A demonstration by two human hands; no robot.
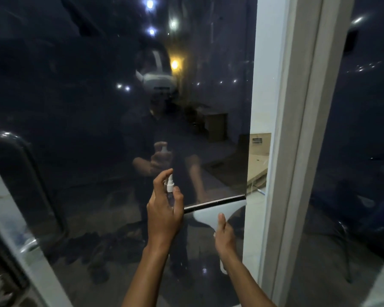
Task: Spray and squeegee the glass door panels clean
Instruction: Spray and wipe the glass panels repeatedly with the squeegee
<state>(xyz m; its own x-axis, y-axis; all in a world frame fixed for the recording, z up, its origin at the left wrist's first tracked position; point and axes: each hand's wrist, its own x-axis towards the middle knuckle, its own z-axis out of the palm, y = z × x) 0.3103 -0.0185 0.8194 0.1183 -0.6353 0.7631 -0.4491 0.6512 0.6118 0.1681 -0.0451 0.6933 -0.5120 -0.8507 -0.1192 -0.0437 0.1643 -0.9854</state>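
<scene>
Nearest to me, my right hand (224,234) is wrapped round the handle of the white squeegee (217,212), thumb laid up along it; its dark blade runs slanting up to the right, and I think it sits against the glass, though I cannot be sure of contact in this dim light; my left hand (164,209) is just beside it, fingers curled round a small spray bottle (170,185), forefinger arched over its white nozzle, the bottle upright and close to the glass; beyond both hands stands the dark glass door panel (87,107), carrying a faint reflection of the bottle and arms; a curved door handle (20,156) shows at its left; the pale door frame (297,129) rises at the right, with a second glass panel (364,140) past it.
</scene>
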